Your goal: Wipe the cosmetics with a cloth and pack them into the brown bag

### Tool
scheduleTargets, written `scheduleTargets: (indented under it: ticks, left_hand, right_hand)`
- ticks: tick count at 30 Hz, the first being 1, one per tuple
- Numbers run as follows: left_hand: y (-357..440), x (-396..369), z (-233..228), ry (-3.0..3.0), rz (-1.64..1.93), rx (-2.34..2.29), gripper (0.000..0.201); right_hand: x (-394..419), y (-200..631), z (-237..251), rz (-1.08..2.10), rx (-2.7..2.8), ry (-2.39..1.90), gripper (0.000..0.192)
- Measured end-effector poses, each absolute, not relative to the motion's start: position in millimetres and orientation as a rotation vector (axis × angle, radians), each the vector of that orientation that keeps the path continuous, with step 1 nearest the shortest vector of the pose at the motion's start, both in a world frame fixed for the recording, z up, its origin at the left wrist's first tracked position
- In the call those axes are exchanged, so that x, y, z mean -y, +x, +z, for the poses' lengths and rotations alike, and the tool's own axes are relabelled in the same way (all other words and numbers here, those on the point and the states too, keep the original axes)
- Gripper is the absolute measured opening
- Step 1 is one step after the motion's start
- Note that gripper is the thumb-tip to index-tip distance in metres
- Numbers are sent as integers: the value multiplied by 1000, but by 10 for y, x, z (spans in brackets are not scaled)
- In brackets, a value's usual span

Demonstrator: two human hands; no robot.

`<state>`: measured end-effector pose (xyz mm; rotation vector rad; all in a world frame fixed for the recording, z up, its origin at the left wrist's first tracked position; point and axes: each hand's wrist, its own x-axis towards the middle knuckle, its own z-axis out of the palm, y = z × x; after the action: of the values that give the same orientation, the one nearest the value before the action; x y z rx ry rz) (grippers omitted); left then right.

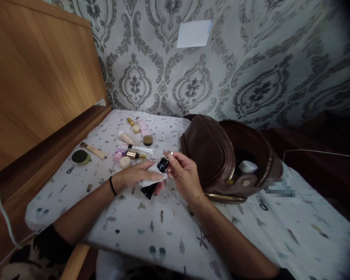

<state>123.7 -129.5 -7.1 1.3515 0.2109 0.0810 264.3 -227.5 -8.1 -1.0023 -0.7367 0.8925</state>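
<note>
Over the table, my left hand [134, 174] is closed around a black cosmetic tube [148, 191] with a white wipe [152, 177] wrapped about its middle. The tube's glossy black end [163, 165] pokes out of the wipe, tilted up to the right. At that end the fingers of my right hand [184, 173] pinch together on a small beige-and-shiny piece [169, 154], too small to name; whether it is joined to the tube I cannot tell. A gold-and-brown bottle [135, 155] and a cream round jar [125, 162] lie just beyond my left hand.
A brown leather bag [207, 155] stands unzipped at the right, a silver-white jar [247, 167] inside. Behind my left hand lie a pink tube [143, 126], a dark-lidded jar [147, 140], a beige tube [93, 150] and a green jar [81, 157]. A wooden cabinet [46, 77] borders the left.
</note>
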Motion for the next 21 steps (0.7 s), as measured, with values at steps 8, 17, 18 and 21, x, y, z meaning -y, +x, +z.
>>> scheduleTargets:
  ticks: [8, 17, 18, 21]
  left_hand:
    - [1179, 1229, -85, 1326, -144, -189, 35]
    - [1223, 1285, -102, 1306, -78, -254, 47]
    - [1225, 1288, -107, 1305, -71, -247, 48]
    - [1225, 1280, -132, 1326, -52, -228, 50]
  right_hand:
    - [2285, 2710, 26, 818, 660, -938, 34]
    - [2286, 2723, 41, 857, 622, -969, 43]
    - [2284, 2718, 38, 859, 621, -970, 41]
    - [2280, 2702, 33, 878, 607, -957, 38]
